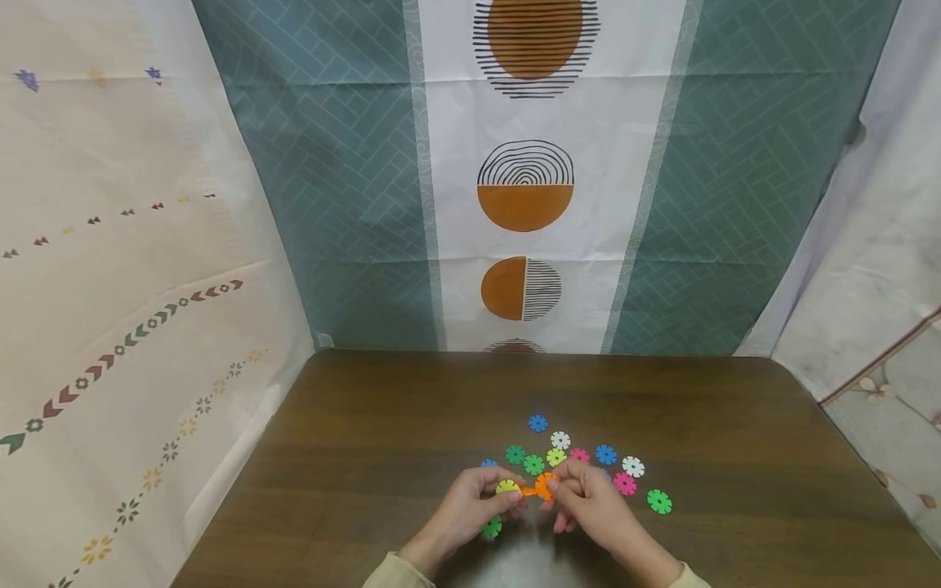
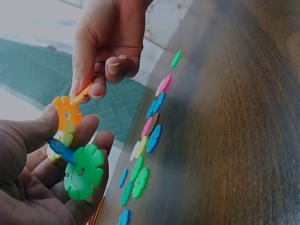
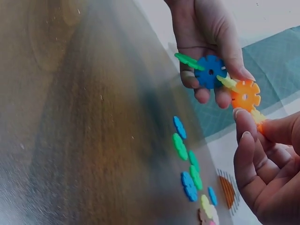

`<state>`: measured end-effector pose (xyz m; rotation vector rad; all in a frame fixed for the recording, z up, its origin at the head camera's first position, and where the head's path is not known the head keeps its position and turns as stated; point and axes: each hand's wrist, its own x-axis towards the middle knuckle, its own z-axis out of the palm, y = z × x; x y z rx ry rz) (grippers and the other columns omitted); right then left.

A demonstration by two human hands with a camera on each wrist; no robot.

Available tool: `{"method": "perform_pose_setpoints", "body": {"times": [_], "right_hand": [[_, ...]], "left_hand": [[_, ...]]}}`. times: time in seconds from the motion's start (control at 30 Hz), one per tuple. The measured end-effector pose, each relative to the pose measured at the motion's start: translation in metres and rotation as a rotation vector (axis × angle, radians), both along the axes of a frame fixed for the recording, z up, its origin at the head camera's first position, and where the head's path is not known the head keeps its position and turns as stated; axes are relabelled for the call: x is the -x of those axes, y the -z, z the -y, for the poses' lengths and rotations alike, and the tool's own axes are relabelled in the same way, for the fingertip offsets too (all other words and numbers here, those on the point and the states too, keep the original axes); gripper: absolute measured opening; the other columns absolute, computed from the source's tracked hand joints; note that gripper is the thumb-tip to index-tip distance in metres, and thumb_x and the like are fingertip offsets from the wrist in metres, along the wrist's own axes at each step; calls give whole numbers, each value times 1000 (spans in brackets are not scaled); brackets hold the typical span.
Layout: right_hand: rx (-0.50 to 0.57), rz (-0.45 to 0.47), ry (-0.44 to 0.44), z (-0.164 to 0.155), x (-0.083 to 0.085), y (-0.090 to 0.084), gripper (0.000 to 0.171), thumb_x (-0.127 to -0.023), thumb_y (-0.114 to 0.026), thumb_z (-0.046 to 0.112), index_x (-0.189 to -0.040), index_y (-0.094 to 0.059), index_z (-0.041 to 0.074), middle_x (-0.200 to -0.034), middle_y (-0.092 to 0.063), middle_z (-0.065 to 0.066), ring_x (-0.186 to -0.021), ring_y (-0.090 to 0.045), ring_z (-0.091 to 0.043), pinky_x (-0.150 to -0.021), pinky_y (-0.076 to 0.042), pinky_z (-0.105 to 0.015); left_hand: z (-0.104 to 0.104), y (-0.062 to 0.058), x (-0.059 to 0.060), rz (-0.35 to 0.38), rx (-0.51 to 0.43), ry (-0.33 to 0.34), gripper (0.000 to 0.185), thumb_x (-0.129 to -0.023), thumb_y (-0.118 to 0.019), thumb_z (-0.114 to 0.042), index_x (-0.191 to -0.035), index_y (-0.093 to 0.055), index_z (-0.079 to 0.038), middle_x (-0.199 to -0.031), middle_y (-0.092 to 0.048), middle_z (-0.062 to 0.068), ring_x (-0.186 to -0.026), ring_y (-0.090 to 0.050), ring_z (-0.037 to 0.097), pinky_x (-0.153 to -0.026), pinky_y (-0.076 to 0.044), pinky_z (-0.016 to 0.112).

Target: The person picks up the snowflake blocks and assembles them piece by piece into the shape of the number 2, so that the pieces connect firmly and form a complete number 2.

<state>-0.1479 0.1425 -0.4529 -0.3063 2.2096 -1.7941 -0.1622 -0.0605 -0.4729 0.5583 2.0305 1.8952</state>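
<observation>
from the left hand, which pinches a chain of notched discs (one green disc, one blue disc, one yellow disc, one orange disc), its length runs toward the right hand, nearer the orange end and pinching a second orange disc touching it, roughly crosswise; full slotting i cannot tell. past and beside the hands on the table, fifteen loose: four green pieces, five blue pieces, two pink pieces, two white pieces, one yellow piece, one brown piece.
</observation>
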Motion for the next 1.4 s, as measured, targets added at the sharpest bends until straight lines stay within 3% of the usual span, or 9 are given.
{"method": "perform_pose_setpoints", "body": {"times": [0.17, 0.33, 0.5, 0.67, 0.83, 1.0, 1.17, 1.4], "right_hand": [[41, 29, -13, 2, -1, 4, 22, -90, -51, 15, -96, -48, -6, -77, -61, -25, -52, -58, -31, -48, -49, -37], [28, 11, 12, 5, -2, 3, 22, -90, -51, 16, -96, -49, -5, -77, -62, -24, -52, -58, -33, -49, -49, -38], [-8, -23, 21, 5, -4, -1, 19, -90, -50, 16, -95, -50, -3, -75, -64, -15, -55, -57, -36, -51, -49, -39], [-15, -33, 18, 5, -5, -2, 19, -90, -50, 16, -94, -50, -2, -75, -66, -11, -58, -57, -39, -52, -50, -37], [-14, -37, 27, 6, -5, -2, 18, -90, -51, 15, -95, -50, -2, -76, -66, -11, -57, -57, -37, -52, -50, -35], [-17, -37, 42, 8, -6, -4, 18, -89, -51, 15, -96, -50, -2, -77, -65, -11, -56, -58, -34, -52, -50, -35], [-4, -42, 48, 8, -6, -2, 18, -90, -51, 14, -97, -50, -2, -78, -65, -12, -56, -57, -36, -52, -50, -36], [1, -65, 52, 4, 3, 22, 20, -89, -52, 19, -98, -51, 2, -81, -65, -13, -55, -59, -33, -53, -51, -36]], "left_hand": [[2, 16, 6, -8, -6, 22, 21, -83, -59, -9, -99, -62, 4, -83, -65, 18, -78, -61, 37, -67, -50, 43], [5, 20, 8, -8, 5, 35, 27, -83, -60, -13, -105, -61, 3, -91, -65, 14, -82, -62, 32, -70, -50, 39], [6, 13, 7, -93, 95, 41, 25, -83, -61, -16, -104, -63, -4, -90, -66, 7, -82, -64, 23, -69, -50, 25], [6, -3, 2, -156, 131, 41, 20, -83, -60, -12, -101, -64, -3, -82, -67, 10, -77, -64, 18, -66, -49, 22], [7, -16, -1, -155, 130, 32, 20, -83, -61, -11, -99, -64, -1, -78, -67, 10, -74, -64, 19, -65, -49, 22], [8, -19, -2, -134, 139, 27, 19, -83, -60, -11, -98, -64, -2, -78, -67, 9, -76, -63, 27, -64, -48, 22], [7, -9, 2, -153, 153, 11, 19, -81, -63, -12, -98, -65, -3, -83, -67, 6, -73, -63, 19, -61, -48, 22], [9, 9, 8, -207, 210, -16, 22, -79, -66, -23, -100, -65, -15, -92, -64, -5, -72, -56, 5, -61, -48, 21]]}}
